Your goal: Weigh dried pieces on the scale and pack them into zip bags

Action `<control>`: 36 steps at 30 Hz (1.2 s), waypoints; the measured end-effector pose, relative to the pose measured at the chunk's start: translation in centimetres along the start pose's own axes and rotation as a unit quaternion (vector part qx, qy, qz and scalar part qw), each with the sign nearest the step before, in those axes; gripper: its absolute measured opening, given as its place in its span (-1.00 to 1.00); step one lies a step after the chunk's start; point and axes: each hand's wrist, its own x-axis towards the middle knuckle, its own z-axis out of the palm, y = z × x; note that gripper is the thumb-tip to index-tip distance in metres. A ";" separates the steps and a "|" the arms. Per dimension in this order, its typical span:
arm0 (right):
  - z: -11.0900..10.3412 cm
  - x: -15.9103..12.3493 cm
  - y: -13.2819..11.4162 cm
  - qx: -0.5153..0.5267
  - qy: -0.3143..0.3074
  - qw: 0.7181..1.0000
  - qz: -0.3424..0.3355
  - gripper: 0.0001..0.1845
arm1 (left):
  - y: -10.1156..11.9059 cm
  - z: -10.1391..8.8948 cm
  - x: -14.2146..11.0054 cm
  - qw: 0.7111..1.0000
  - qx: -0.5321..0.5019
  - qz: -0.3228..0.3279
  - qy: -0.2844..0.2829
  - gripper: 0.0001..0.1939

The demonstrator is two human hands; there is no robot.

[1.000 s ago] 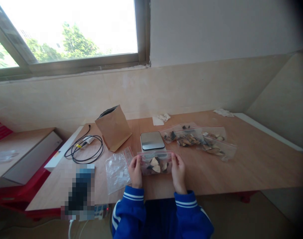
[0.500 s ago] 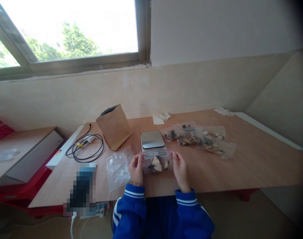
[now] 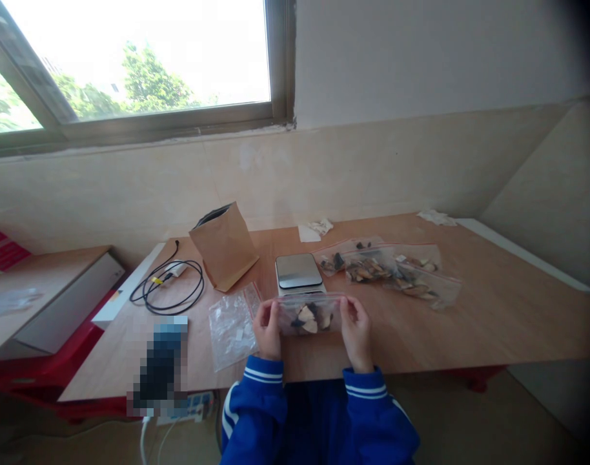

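Note:
A clear zip bag [image 3: 292, 323] with pale and dark dried slices [image 3: 307, 318] inside is stretched between both hands near the table's front edge. My left hand [image 3: 268, 328] pinches its upper left corner, and my right hand [image 3: 356, 331] pinches the upper right one. Just behind the bag stands a small scale [image 3: 299, 271] with a flat silver plate; its front is partly hidden. Beside my left hand lies another clear zip bag [image 3: 230, 329], flat on the table, with small white bits in it.
Several filled zip bags [image 3: 372, 268] overlap right of the scale. An upright brown paper bag [image 3: 227, 248] and a coiled black cable [image 3: 169, 287] stand and lie to the left. A blurred-out dark object [image 3: 159, 365] is at the front left, above a power strip [image 3: 195, 407]. Crumpled white pieces [image 3: 320, 226] lie by the wall.
Both hands keep their pinch on the zip bag, which is tilted slightly differently. The whole view has shifted a little; the other things have stayed in place.

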 end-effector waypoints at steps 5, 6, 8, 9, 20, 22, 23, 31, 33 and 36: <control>0.3 0.0 0.6 0.042 -0.007 0.998 0.042 -0.51 | 0.2 0.1 0.0 1.000 0.007 0.000 -0.010 -0.68; 0.3 -0.1 0.5 0.050 -0.015 0.997 0.052 -0.50 | 0.3 0.1 0.0 1.000 0.006 -0.001 -0.010 -0.67; 0.2 -0.1 0.2 0.053 -0.035 0.996 0.061 -0.48 | 0.4 0.2 0.0 1.000 -0.002 -0.002 -0.005 -0.66; 0.2 -0.2 0.1 0.048 -0.043 0.996 0.059 -0.47 | 0.5 0.3 0.0 1.000 -0.008 -0.002 -0.003 -0.67; 0.2 -0.1 0.7 0.051 -0.047 0.996 0.047 -0.53 | -0.3 0.2 0.2 1.000 -0.026 0.007 0.009 -0.72; 0.2 -0.1 0.8 0.051 -0.048 0.996 0.048 -0.54 | -0.1 0.2 0.1 1.000 -0.016 0.009 0.016 -0.73; 0.2 -0.1 0.8 0.051 -0.049 0.996 0.049 -0.55 | 0.0 0.1 0.1 1.000 -0.010 0.008 0.019 -0.73; 0.1 -0.2 0.9 0.062 -0.051 0.995 0.055 -0.56 | 0.2 -0.1 -0.1 1.000 0.002 0.009 0.025 -0.71; 0.1 -0.2 0.9 0.066 -0.049 0.995 0.055 -0.57 | 0.1 -0.1 0.0 1.000 0.005 0.013 0.028 -0.71; 0.2 -0.2 1.0 0.069 -0.042 0.995 0.054 -0.58 | 0.0 -0.1 0.0 0.999 0.007 0.020 0.030 -0.72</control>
